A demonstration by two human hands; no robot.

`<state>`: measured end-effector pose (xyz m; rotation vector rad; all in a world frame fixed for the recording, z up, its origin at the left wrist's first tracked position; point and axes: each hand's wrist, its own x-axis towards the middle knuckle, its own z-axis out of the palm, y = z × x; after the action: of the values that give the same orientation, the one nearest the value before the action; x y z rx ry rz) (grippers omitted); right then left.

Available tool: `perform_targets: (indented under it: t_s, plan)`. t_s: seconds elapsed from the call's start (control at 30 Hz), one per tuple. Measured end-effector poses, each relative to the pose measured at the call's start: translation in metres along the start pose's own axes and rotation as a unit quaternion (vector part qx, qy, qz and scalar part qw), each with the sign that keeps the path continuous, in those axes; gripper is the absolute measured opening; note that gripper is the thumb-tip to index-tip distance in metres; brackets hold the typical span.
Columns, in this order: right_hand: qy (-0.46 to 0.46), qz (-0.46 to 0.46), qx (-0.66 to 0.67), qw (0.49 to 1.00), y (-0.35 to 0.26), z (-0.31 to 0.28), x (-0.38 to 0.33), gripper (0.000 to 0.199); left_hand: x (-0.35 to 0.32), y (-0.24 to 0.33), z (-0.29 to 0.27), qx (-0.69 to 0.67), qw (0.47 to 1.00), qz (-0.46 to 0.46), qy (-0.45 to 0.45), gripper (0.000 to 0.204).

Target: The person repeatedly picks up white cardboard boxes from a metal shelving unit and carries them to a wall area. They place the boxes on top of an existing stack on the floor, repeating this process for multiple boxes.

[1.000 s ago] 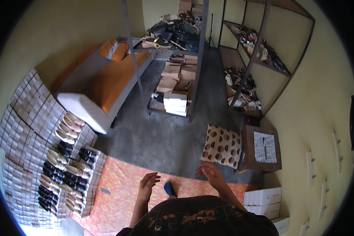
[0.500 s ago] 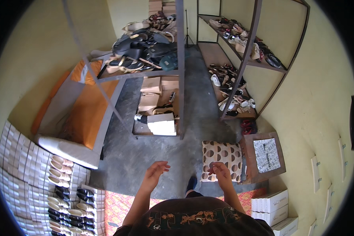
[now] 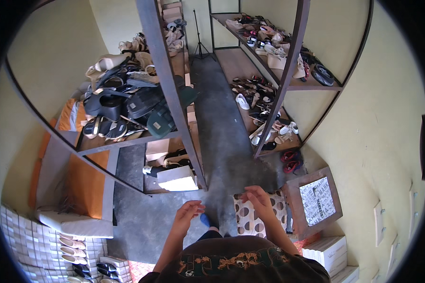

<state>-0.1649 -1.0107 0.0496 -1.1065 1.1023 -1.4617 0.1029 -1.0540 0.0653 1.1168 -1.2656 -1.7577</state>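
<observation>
Head view, looking down: both bare forearms up from lower edge, over grey concrete floor [image 3: 222, 141]. Left hand [image 3: 188, 212] held out in front, fingers loosely curled, palm inward, empty, nothing touched. Right hand [image 3: 258, 197] further fwd, fingers half bent and spread, also empty; hovers just over top edge of cream cushion w/ brown spots [image 3: 259, 214], contact w/ it can't be told. Blue shoe toe [image 3: 205, 220] on floor betw. the two arms.

Relative to spotted cushion:
- Just right: flat brown wooden-framed tray w/ black-and-white patterned sheet inside [image 3: 316, 202], tilted.
- Below-right: white cardboard shoe boxes [image 3: 327, 252], stacked, shut.
- Above-left: dark metal shelf rack [image 3: 167, 94]; upper level piled w/ black, green and tan sandals and slippers; bottom level w/ open brown cartons and white box [image 3: 174, 179], a few dark shoes in them.
- Above-right: second metal rack along yellow wall [image 3: 288, 70]; upper shelf w/ mixed shoes, lower shelf w/ white, beige, black pairs; red pair [image 3: 291, 161] on floor by its foot.
- Far left: orange mattress [image 3: 82, 181]; below it, rows of pale and black shoes in white boxes [image 3: 71, 247], lids off.
</observation>
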Motion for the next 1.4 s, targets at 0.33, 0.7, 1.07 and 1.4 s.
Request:
perform_targets:
  t_s: [0.33,0.7,1.07,1.4]
  plan:
    - [0.059,-0.013,0.010,0.998,-0.002,-0.017,0.133,0.021,0.167,0.035,-0.004,0.031,0.988,-0.067,-0.133,0.026]
    - [0.019,0.065,0.046,0.997,0.038,-0.066,0.271,0.022,0.307,0.030,0.029,-0.048,0.972,-0.153,-0.173,0.025]
    - [-0.081,-0.042,0.040,0.995,0.019,-0.150,0.550,0.020,0.476,0.098,0.064,-0.217,0.969,-0.087,0.081,0.020]
    - [-0.040,-0.059,0.087,0.994,0.024,-0.157,0.762,0.020,0.642,0.136,0.010,-0.253,0.948,0.032,0.191,0.025]
